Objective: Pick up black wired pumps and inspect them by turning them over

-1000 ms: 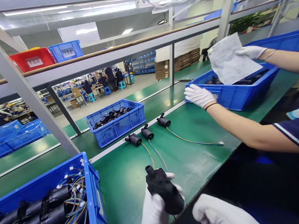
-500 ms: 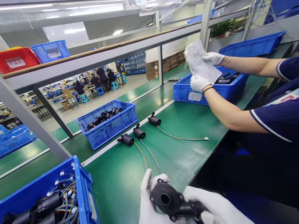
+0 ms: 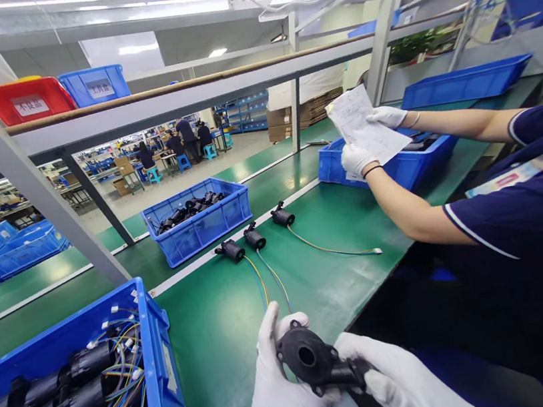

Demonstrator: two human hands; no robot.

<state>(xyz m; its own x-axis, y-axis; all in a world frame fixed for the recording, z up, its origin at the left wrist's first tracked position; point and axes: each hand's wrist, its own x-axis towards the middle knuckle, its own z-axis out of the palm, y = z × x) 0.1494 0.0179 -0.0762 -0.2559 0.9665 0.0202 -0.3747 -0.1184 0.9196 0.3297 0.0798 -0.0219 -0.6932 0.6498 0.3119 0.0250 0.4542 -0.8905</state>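
I held a black pump (image 3: 317, 362) in both gloved hands at the near edge of the green bench (image 3: 229, 331).

The bench ran wide before me, with a blue bin (image 3: 161, 374) of wired pumps at my left and another bin (image 3: 198, 224) farther off. Three pumps (image 3: 253, 236) lay in a row on the bench, their wires trailing toward me. Beside me a co-worker's gloved hands held a paper (image 3: 364, 126). My left hand (image 3: 278, 391) cupped the pump's round face; my right hand (image 3: 403, 387) gripped its rear, probably around the body, though this was partly hidden.
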